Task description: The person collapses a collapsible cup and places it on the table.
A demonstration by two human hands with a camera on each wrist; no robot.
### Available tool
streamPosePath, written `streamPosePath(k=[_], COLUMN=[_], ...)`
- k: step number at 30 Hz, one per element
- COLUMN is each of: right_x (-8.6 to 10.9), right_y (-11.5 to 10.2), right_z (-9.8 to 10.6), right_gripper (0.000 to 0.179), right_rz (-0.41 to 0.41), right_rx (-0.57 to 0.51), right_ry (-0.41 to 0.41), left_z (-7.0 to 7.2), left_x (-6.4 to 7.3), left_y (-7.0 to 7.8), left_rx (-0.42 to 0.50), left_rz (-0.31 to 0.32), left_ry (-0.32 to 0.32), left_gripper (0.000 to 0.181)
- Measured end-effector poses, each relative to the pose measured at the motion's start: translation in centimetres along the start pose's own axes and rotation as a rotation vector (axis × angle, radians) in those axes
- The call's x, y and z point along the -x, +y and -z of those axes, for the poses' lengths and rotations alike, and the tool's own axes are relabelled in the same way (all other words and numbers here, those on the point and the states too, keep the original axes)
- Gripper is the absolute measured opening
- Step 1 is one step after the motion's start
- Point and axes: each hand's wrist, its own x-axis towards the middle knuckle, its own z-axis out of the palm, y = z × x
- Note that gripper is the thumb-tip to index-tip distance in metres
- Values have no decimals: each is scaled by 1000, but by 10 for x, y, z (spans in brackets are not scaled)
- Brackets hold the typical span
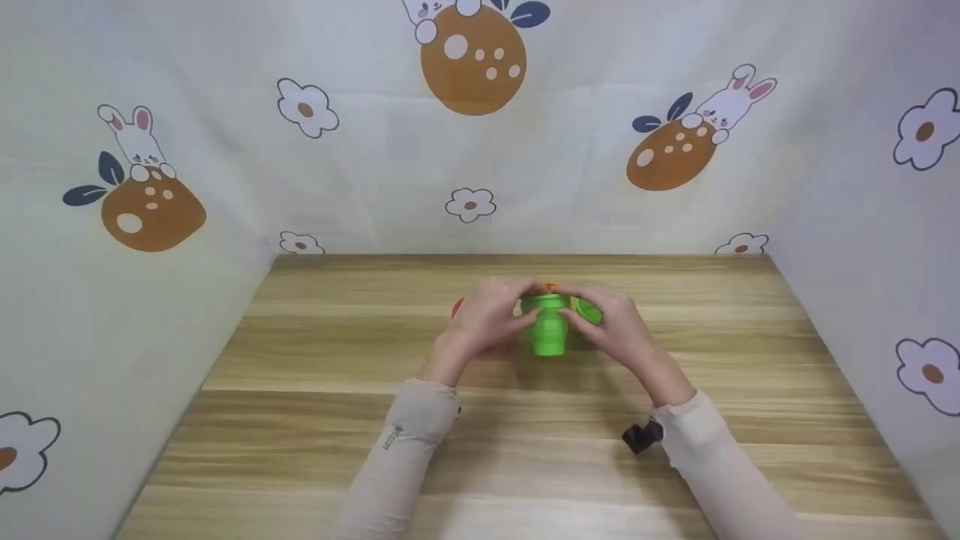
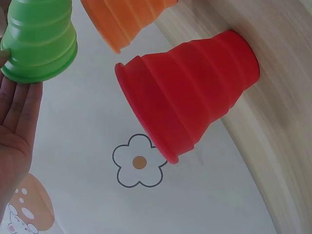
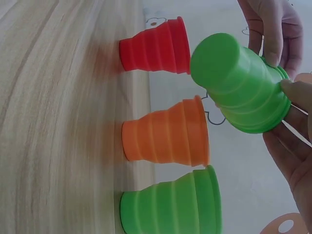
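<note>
Both hands hold a green ribbed cup (image 1: 550, 334) by its wide rim, lifted off the table with its narrow base downward. My left hand (image 1: 487, 315) grips the rim from the left, thumb on the near side. From the other side my right hand (image 1: 615, 326) pinches the same rim, thumb and fingers on opposite faces. In the right wrist view the cup (image 3: 239, 85) is tilted, with its closed base toward the camera. Behind it stand a red cup (image 3: 156, 46), an orange cup (image 3: 165, 131) and a second green cup (image 3: 170, 204), upright in a row.
The wood-grain table (image 1: 322, 435) is bounded by white cloth walls (image 1: 375, 165) printed with rabbits, oranges and flowers. A small black device (image 1: 643, 435) sits at the right wrist. In the head view, the hands partly hide the standing cups.
</note>
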Motion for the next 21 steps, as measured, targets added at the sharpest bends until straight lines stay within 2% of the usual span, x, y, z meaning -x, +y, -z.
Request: streamPosePath(k=[8,13,21], right_x=[0,-1,-1], right_y=[0,-3,-3], right_z=[2,2,0], right_gripper=[33,29,27], right_rz=[-56,-33,54], right_rx=[-68,-15,79], right_ry=[-55,-55,-29], left_z=[-1,-1,1], left_x=[-1,-2,-1], left_y=[0,1,1], left_rx=[40,68,117], left_rz=[22,30,27], left_ry=[-3,-25,-54], left_gripper=[25,24,26])
